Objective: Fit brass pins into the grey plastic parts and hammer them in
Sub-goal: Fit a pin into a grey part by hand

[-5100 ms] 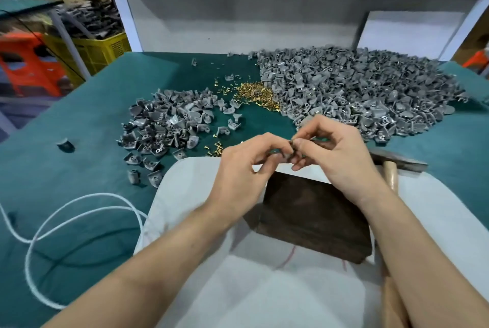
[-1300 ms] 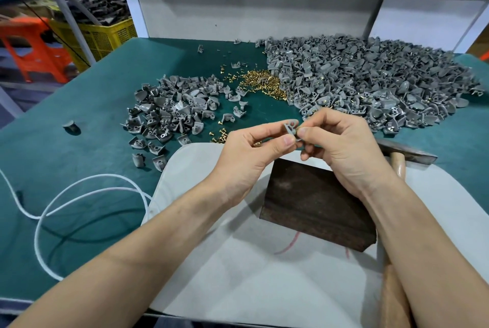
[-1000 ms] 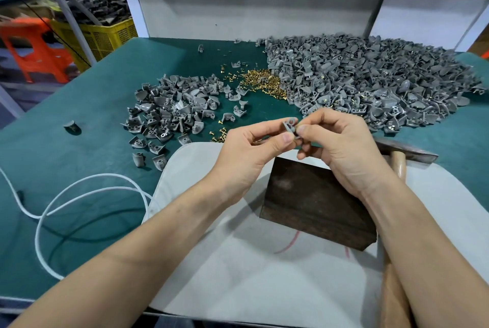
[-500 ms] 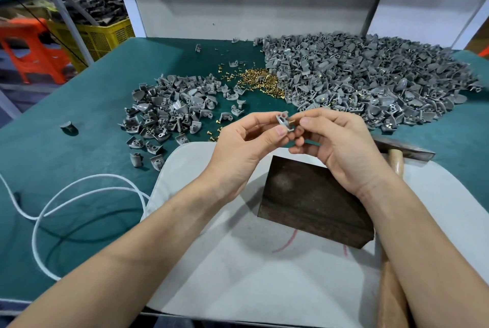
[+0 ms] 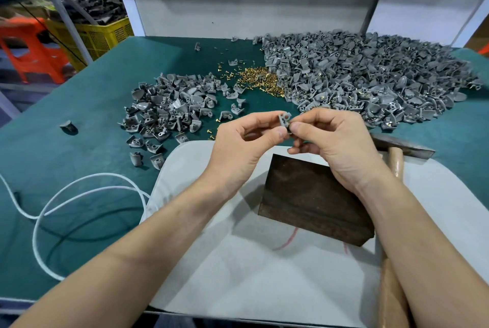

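My left hand (image 5: 238, 145) pinches a small grey plastic part (image 5: 284, 119) between thumb and fingers, held above the far edge of a dark wooden block (image 5: 315, 199). My right hand (image 5: 336, 142) meets it from the right, thumb and forefinger pinched at the part; whether a brass pin is between them is hidden. A heap of brass pins (image 5: 260, 80) lies on the green table (image 5: 79, 116) between a small pile of grey parts (image 5: 172, 108) and a large pile (image 5: 370, 76). A hammer (image 5: 397, 158) lies to the right of the block, partly under my right arm.
The block sits on a pale grey cloth pad (image 5: 238, 261). A white cable (image 5: 74, 195) loops over the table at left. One stray grey part (image 5: 67, 125) lies far left. A yellow crate (image 5: 100, 36) and orange stool (image 5: 34, 49) stand beyond the table.
Both hands have stayed together over the block, working the grey part; the part has turned slightly in my fingers and now sticks up between the two thumbs.
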Demonstrator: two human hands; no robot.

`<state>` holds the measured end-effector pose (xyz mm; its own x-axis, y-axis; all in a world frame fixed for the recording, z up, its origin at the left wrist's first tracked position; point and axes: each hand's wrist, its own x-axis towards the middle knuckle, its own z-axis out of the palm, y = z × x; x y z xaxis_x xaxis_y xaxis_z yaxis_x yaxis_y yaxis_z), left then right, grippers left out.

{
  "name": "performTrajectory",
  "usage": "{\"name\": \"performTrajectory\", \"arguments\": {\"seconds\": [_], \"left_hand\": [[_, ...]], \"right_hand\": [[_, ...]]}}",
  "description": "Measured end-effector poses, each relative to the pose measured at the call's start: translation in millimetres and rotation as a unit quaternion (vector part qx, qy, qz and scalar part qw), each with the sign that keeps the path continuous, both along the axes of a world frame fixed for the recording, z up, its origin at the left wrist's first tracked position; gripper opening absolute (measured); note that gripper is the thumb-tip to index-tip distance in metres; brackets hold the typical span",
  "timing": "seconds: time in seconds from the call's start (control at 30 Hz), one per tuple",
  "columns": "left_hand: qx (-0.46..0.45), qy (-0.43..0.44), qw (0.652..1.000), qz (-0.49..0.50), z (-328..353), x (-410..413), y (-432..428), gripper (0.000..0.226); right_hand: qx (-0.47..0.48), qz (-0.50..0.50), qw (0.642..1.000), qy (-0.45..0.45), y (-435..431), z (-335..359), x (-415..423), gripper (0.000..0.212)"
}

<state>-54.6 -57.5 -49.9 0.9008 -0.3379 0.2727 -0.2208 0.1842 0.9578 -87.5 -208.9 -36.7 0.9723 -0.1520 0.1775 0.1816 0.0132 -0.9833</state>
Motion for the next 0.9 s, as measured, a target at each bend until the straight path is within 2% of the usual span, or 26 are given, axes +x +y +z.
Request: {"name": "performTrajectory", "arguments": {"seconds": [0.2,0.9], "left_hand": [[-0.007,0.018,1.0,-0.014,2.1,0.1,0.1,0.026],[-0.015,0.051,0.998,-0.024,2.6,-0.1,0.4,0.028]], "right_hand": [[-0.021,-0.013,1.0,-0.006,0.5,0.4,-0.5,0.019],[-0.077,-0.025,0.997,-0.013,2.2,3.3,-3.9,0.022]]}}
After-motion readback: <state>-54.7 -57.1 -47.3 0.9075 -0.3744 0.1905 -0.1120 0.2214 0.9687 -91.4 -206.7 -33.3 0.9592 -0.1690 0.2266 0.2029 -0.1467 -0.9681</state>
